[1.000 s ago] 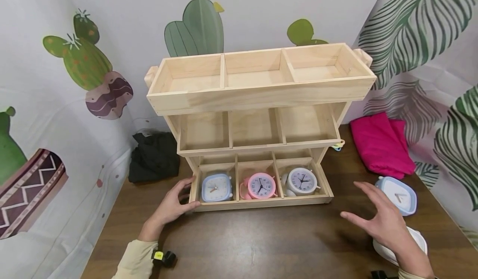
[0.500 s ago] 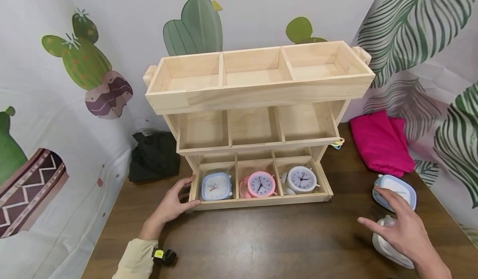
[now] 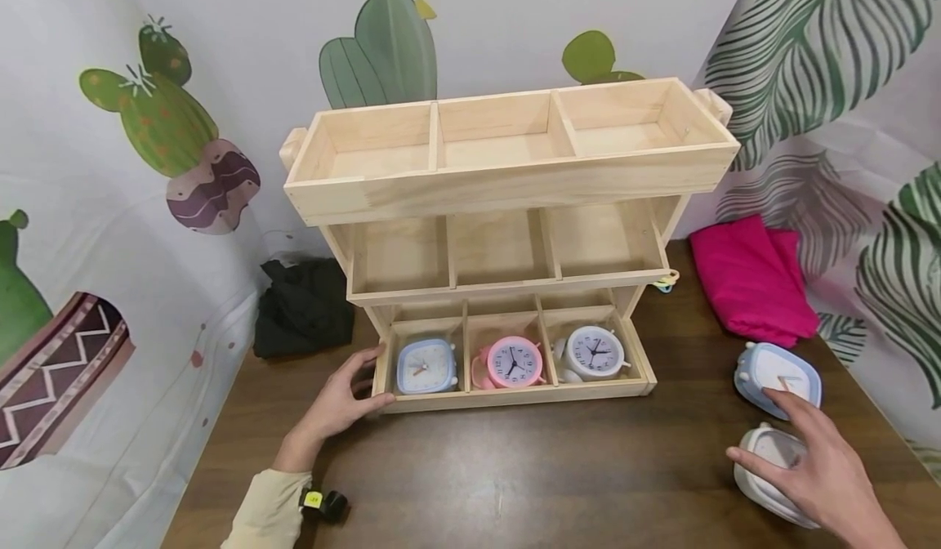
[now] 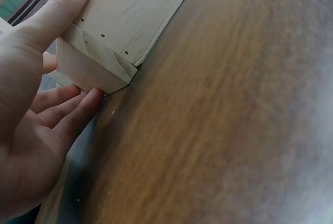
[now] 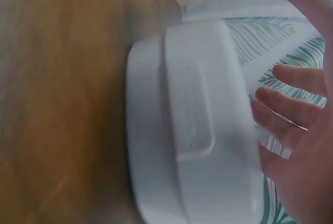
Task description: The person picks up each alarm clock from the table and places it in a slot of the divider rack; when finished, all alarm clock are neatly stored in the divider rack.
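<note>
Wooden rack [image 3: 507,181] — bottom tier holds three clocks [image 3: 512,363].

Your head camera looks forward and down over the whole wooden rack [image 3: 507,247] and table [image 3: 515,467]. The left wrist view sits tight against the rack's bottom-left corner [image 4: 99,68]; the right wrist view crowds the white clock [image 5: 192,130], also seen at the head view's lower right [image 3: 772,471].

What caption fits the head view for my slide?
Left hand steadies the wooden shelf while right hand rests on a white clock.
</note>
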The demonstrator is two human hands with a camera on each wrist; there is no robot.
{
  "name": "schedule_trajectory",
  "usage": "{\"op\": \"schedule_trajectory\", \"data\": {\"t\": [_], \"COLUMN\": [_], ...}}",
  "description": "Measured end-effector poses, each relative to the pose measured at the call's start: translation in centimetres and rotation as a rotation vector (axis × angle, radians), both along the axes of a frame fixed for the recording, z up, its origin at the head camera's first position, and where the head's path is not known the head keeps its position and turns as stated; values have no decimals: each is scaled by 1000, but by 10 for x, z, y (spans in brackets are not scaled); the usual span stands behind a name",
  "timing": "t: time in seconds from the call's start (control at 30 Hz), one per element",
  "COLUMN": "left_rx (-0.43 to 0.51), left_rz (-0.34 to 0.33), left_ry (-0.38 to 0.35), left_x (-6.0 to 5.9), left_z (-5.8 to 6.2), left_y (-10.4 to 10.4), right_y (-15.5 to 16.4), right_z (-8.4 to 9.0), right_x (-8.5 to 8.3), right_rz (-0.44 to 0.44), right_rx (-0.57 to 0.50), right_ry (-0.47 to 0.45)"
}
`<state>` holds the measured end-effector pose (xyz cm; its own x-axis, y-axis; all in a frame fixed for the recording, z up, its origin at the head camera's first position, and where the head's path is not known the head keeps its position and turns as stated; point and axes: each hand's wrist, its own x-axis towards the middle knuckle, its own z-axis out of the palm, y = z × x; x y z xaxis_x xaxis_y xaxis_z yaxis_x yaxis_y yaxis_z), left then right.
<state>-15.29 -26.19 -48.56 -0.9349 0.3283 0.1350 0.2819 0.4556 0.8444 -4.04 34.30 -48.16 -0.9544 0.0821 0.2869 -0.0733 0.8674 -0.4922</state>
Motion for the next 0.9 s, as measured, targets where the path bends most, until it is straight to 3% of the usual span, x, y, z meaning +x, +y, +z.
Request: {"op": "schedule_trajectory", "data": {"t": [0.2,0.53,0.9], "left_rx": [2,3,-9], "left_rz": [-2,4,0], "left_ry": [6,6,21], "left_x": [0,0,-1], "left_z": [0,0,-1], "left_y": [-1,0,0], "right_y": [5,13,21], "right_z": [-8,-16,-23], "right_x": [6,13,20], "right_rz": [-17,-28,-15], "right_rx": [18,3,-22], "right_ry": [-69,-40,-98]}}
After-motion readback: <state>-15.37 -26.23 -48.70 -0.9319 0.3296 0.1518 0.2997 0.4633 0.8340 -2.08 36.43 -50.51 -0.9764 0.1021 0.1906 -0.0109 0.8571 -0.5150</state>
